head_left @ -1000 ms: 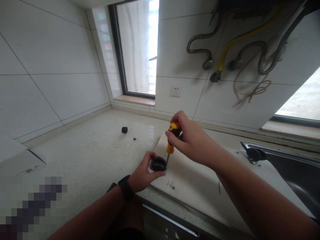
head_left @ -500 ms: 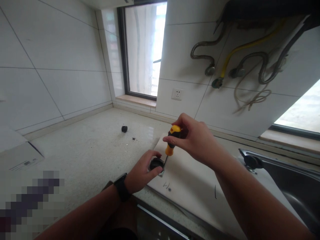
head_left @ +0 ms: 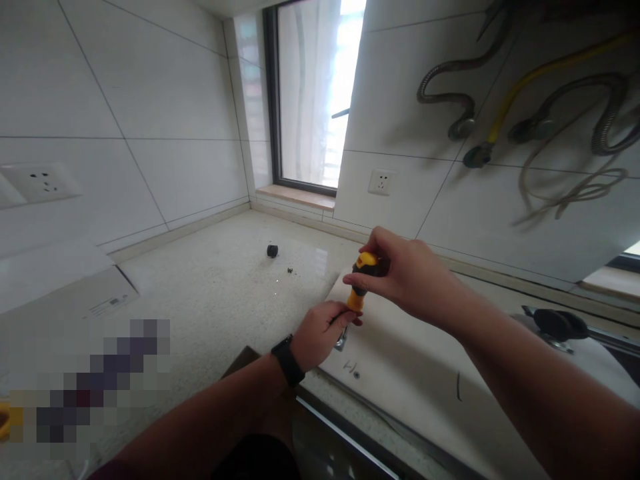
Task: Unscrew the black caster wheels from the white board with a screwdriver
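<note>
My right hand is wrapped around the yellow and black handle of a screwdriver, which stands nearly upright over a white board. My left hand, with a black watch on the wrist, pinches the screwdriver low down, around the bottom of the handle and the shaft. Below those fingers, a metal mounting plate shows at the board's left edge. The black caster wheel on that plate is hidden behind my left hand, and so is the screwdriver's tip. Another black caster stands at the board's right end.
On the speckled countertop lie a loose black wheel and a small heap of screws. A white box is at the left. A wall socket and hoses are behind the board. A drawer edge runs in front.
My left hand has left the caster and now grips the lower screwdriver. My right hand stays on the handle. The view has swung left, showing another socket.
</note>
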`<state>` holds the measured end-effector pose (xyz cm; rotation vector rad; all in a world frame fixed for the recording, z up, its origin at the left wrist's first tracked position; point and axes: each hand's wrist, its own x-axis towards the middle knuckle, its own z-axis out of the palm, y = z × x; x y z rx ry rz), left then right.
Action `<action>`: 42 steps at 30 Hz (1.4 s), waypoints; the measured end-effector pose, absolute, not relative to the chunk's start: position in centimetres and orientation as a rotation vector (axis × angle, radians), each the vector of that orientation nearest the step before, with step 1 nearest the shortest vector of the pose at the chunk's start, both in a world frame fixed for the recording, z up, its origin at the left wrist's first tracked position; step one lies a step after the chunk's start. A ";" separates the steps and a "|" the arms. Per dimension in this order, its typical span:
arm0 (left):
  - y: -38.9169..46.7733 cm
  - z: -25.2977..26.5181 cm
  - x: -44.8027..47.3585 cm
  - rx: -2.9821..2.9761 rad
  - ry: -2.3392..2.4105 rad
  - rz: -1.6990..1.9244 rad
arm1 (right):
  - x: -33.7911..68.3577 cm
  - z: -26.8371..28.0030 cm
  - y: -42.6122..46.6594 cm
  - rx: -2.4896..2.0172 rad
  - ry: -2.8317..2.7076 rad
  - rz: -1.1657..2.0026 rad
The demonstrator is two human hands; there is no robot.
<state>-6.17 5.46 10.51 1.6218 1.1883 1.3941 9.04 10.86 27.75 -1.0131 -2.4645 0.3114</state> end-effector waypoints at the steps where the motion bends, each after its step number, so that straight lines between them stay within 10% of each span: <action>1: 5.4 10.3 -6.2 1.615 1.201 1.401 | 8.9 27.7 11.0 -1.003 -2.478 0.314; 42: 5.5 11.5 -5.9 1.548 1.154 1.265 | 12.2 29.0 12.1 -0.361 -2.491 1.021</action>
